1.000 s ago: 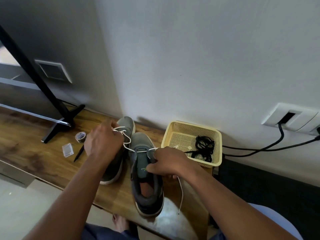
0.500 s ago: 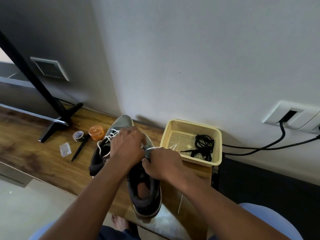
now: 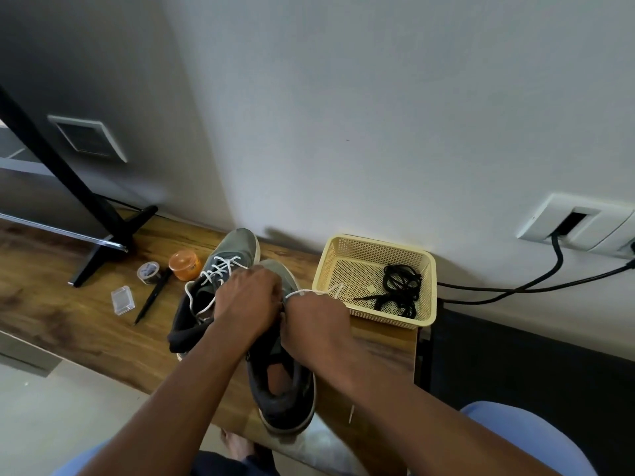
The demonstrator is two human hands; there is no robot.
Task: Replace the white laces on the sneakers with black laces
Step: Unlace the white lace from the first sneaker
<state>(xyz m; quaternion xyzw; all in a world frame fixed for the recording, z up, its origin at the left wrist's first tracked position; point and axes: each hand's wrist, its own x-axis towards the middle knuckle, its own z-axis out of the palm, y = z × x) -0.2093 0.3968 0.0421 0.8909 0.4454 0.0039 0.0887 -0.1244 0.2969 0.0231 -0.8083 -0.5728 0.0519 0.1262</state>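
Wooden shelf (image 3: pixel 68 314) | both hands' grip on right sneaker's (image 3: pixel 285 400) white lace (image 3: pixel 311 292) | no legible writing

left hand (image 3: pixel 245 300): fingers curled | right hand (image 3: pixel 314 321): fingers curled, touching left

Two grey sneakers stand on the counter (image 3: pixel 68 321): the left sneaker (image 3: pixel 225 266) and the right sneaker (image 3: pixel 285 389). Two hands work above them, a left hand (image 3: pixel 245 300) and a right hand (image 3: pixel 314 321). There is one yellow basket (image 3: pixel 343 249) holding one bundle of black laces (image 3: pixel 402 286). Beside the shoes lie one orange jar (image 3: pixel 185 265), one roll of tape (image 3: pixel 148 272), one black pen (image 3: pixel 153 297) and one small clear box (image 3: pixel 122 300). One white lace (image 3: pixel 220 269) shows on the left sneaker.
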